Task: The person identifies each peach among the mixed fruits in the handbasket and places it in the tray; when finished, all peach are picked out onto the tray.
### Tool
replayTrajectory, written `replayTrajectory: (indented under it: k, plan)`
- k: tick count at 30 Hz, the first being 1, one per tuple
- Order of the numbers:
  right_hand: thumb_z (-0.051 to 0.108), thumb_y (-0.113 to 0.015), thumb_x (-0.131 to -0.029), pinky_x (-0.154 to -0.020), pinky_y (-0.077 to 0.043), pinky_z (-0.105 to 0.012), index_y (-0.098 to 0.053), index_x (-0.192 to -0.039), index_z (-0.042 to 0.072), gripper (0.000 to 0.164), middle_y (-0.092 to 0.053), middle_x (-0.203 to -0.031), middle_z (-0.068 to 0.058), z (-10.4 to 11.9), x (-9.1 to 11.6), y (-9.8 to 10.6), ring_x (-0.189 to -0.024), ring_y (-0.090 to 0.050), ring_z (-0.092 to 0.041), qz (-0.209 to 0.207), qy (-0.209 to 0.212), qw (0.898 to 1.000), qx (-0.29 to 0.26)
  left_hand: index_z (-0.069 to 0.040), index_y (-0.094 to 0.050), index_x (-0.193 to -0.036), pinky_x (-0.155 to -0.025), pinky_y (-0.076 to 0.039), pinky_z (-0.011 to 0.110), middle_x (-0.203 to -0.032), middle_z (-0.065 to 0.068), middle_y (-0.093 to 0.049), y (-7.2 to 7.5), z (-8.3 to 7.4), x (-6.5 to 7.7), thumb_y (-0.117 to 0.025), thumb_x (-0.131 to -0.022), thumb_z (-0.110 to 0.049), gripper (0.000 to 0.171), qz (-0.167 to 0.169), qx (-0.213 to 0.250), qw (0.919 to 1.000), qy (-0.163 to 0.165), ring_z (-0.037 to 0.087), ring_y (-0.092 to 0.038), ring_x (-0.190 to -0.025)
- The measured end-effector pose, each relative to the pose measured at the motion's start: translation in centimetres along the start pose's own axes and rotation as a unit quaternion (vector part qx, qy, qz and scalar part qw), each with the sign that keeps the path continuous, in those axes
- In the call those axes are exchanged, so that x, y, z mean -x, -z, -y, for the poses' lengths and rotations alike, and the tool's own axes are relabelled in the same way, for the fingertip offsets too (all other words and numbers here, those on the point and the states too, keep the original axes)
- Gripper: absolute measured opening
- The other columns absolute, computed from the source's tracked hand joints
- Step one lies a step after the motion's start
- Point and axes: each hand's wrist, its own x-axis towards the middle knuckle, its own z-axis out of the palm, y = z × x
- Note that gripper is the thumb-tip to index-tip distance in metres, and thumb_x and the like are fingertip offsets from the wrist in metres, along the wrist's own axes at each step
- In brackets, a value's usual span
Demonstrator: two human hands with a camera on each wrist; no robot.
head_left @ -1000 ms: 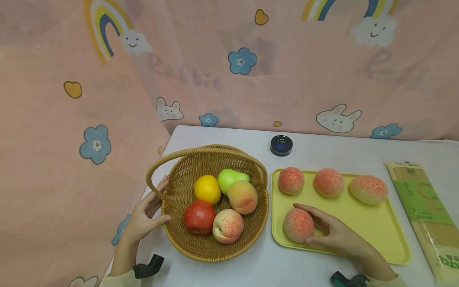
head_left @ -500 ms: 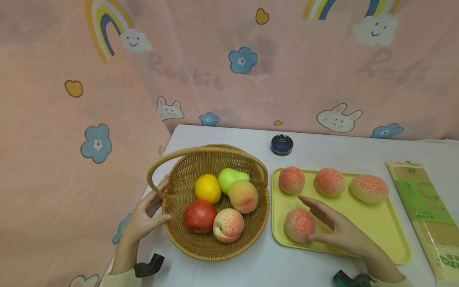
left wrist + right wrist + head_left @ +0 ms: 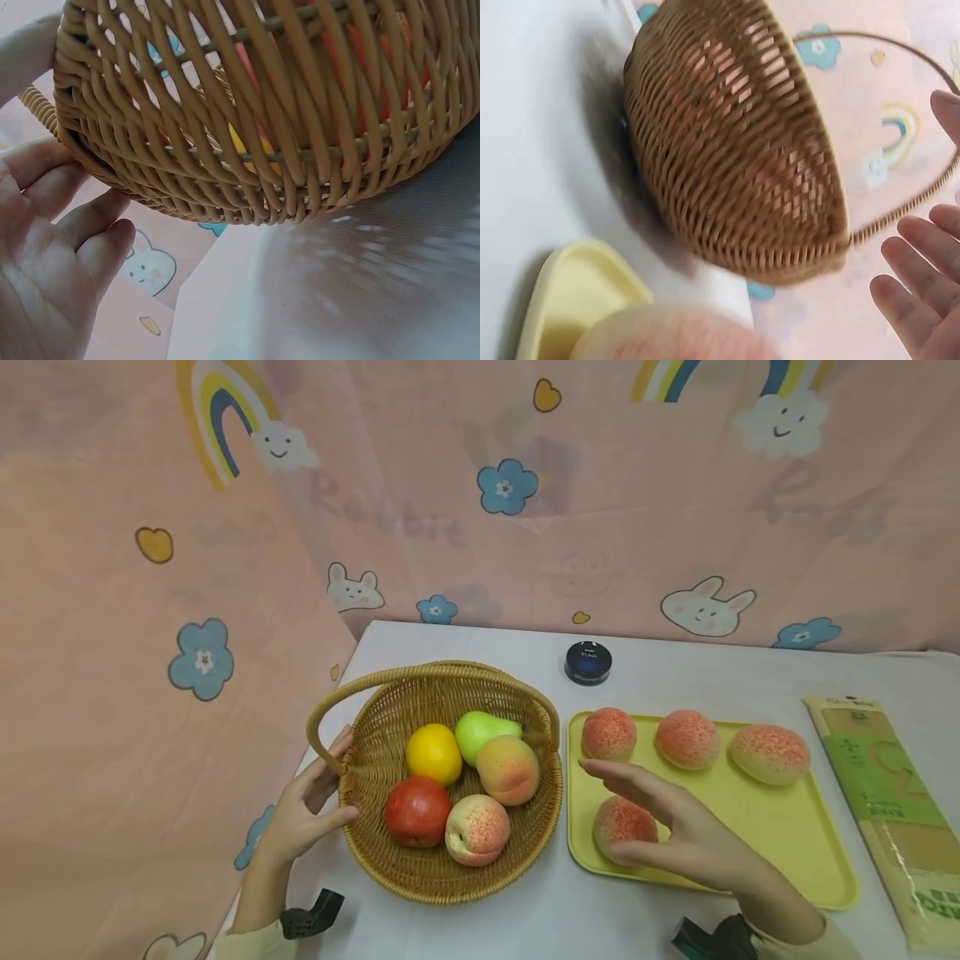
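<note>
A wicker basket (image 3: 442, 893) holds a green pear (image 3: 480, 737), a yellow round fruit (image 3: 433, 755), a red apple (image 3: 417, 812) and two peaches. My left hand (image 3: 300, 818) grips its left side, thumb at the rim and fingers against the outside; in the left wrist view the fingertips (image 3: 109, 247) touch the weave (image 3: 225, 150). With fingers extended and apart, my right hand (image 3: 690, 831) is over the front-left peach (image 3: 621, 818) on the yellow tray (image 3: 780, 852). The thumb covers part of that peach. In the right wrist view the hand (image 3: 930, 292) shows nothing in its grasp.
Three more peach-like fruits (image 3: 687, 740) line the tray's back edge. A dark round tin (image 3: 588, 662) stands behind, between basket and tray. Right of the tray lies a long green-and-tan packet (image 3: 881, 802). The basket handle (image 3: 420, 673) arches upright; a patterned cloth (image 3: 450, 552) hangs behind the table.
My right hand has let go of the front-left peach, spread its fingers and shifted left above it. The peach has stayed on the tray. My left hand and the basket have not moved.
</note>
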Motion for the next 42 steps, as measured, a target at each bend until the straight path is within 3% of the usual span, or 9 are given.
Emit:
replayTrajectory:
  k: [9, 14, 18, 23, 27, 35, 42]
  plan:
    - [0.009, -0.073, -0.082, -0.108, -0.034, -0.017, -0.039, -0.143, 0.013, 0.07, -0.044, -0.146, -0.006, 1.2, -3.8, -1.4, -0.134, -0.041, -0.01, 0.03, 0.059, 0.998, -0.01, 0.003, -0.029, -0.147, -0.107, -0.035, 0.018, -0.153, 0.031, -0.012, 0.0, -0.1, 0.0, -0.072, -0.07, 0.016, 0.089, -0.001, -0.005, 1.0, -0.002, 0.011, -0.031, -0.141]
    - [0.015, -0.074, -0.082, -0.108, -0.037, -0.028, -0.04, -0.143, 0.016, 0.07, -0.044, -0.146, -0.001, 1.6, -5.5, -2.3, -0.131, -0.046, -0.022, 0.048, 0.05, 0.998, 0.006, 0.001, -0.03, -0.147, -0.107, -0.035, 0.018, -0.156, 0.023, -0.016, -0.1, -0.4, 0.0, -0.072, -0.07, 0.015, 0.089, -0.004, -0.018, 0.9998, 0.008, 0.01, -0.032, -0.14]
    - [0.024, -0.074, -0.083, -0.108, -0.039, -0.038, -0.039, -0.143, 0.022, 0.07, -0.042, -0.147, 0.005, 2.2, -6.5, -2.9, -0.132, -0.044, -0.019, 0.075, 0.019, 0.997, -0.001, 0.002, -0.03, -0.147, -0.107, -0.035, 0.018, -0.158, 0.014, -0.018, -0.2, -0.5, -0.1, -0.072, -0.07, 0.016, 0.089, -0.005, -0.02, 0.9997, 0.009, 0.01, -0.033, -0.14]
    - [0.023, -0.075, -0.082, -0.107, -0.04, -0.044, -0.04, -0.143, 0.02, 0.071, -0.045, -0.145, 0.003, 2.5, -7.8, -3.8, -0.131, -0.045, -0.019, 0.107, 0.014, 0.994, -0.003, 0.003, -0.029, -0.147, -0.107, -0.035, 0.017, -0.156, 0.021, -0.017, -0.2, -0.6, -0.1, -0.071, -0.07, 0.016, 0.088, -0.004, -0.019, 0.9998, 0.009, 0.009, -0.033, -0.14]
    - [0.021, -0.074, -0.083, -0.107, -0.039, -0.045, -0.039, -0.143, 0.017, 0.07, -0.046, -0.144, -0.002, 2.5, -8.9, -4.4, -0.13, -0.045, -0.022, 0.143, 0.017, 0.99, 0.003, 0.002, -0.029, -0.147, -0.107, -0.035, 0.017, -0.155, 0.025, -0.016, -0.2, -0.6, -0.1, -0.071, -0.07, 0.016, 0.089, -0.003, -0.02, 0.9998, 0.008, 0.009, -0.033, -0.139]
    - [0.019, -0.073, -0.083, -0.109, -0.038, -0.042, -0.04, -0.142, 0.01, 0.068, -0.045, -0.145, -0.004, 3.2, -11.0, -4.3, -0.132, -0.043, -0.021, 0.21, 0.038, 0.977, 0.03, 0.001, -0.029, -0.147, -0.107, -0.035, 0.017, -0.157, 0.02, -0.016, -0.1, -0.6, -0.1, -0.072, -0.071, 0.014, 0.089, -0.001, -0.024, 0.9996, 0.017, 0.008, -0.033, -0.139]
    - [0.018, -0.073, -0.083, -0.112, -0.033, -0.041, -0.042, -0.14, 0.007, 0.066, -0.046, -0.144, -0.008, 3.0, -12.5, -4.7, -0.134, -0.042, -0.021, 0.257, 0.017, 0.966, 0.031, 0.0, -0.029, -0.148, -0.107, -0.034, 0.017, -0.158, 0.015, -0.018, -0.1, -0.7, -0.1, -0.073, -0.072, 0.012, 0.088, -0.002, -0.023, 0.9995, 0.021, 0.008, -0.032, -0.14]
